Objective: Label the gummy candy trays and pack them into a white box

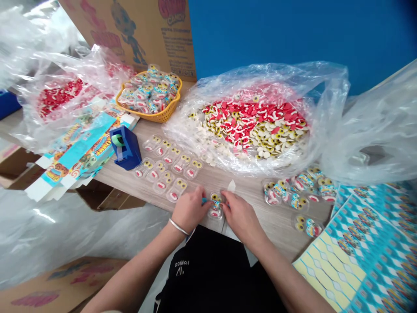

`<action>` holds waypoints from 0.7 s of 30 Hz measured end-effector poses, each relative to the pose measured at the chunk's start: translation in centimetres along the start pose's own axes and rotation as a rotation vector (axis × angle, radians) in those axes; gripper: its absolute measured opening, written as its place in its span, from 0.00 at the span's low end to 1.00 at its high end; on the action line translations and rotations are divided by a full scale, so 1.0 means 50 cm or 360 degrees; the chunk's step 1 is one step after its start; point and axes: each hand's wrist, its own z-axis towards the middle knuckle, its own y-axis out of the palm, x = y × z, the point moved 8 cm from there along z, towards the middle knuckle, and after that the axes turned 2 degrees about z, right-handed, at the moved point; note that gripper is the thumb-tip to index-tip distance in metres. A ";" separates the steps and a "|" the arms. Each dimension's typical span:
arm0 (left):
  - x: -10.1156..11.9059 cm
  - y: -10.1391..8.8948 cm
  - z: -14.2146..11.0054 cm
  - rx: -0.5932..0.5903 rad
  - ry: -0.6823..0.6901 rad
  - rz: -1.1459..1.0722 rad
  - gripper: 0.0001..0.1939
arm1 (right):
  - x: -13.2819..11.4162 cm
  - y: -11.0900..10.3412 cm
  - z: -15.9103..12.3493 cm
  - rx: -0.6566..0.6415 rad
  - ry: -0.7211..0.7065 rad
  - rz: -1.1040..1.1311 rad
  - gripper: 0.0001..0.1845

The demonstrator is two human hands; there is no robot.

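Fingertips (pixel 226 194) partly hide the clear pack (pixel 215 213); the frame's edge crops sticker sheets (pixel 368 250).

Clear eyes-and-mouth candy pack (pixel 215 213), blue label (pixel 216 199) across middle, near table (pixel 276 226) edge.

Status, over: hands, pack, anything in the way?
Left hand pinches label; right hand at its other end, grip unclear. Pack between them, label across its middle. Nothing seen blocking; more packs both sides.
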 end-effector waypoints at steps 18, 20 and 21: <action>-0.107 0.143 -0.212 0.0042 -0.1041 -0.2067 0.22 | -0.026 0.059 -0.073 -0.0211 0.0075 0.0549 0.14; -0.091 0.120 -0.203 0.0068 -0.0946 -0.2092 0.20 | 0.004 0.050 -0.083 -0.0237 0.0190 0.1008 0.15; -0.078 0.108 -0.197 0.0050 -0.0896 -0.2098 0.19 | 0.016 0.045 -0.089 -0.0262 0.0216 0.1211 0.13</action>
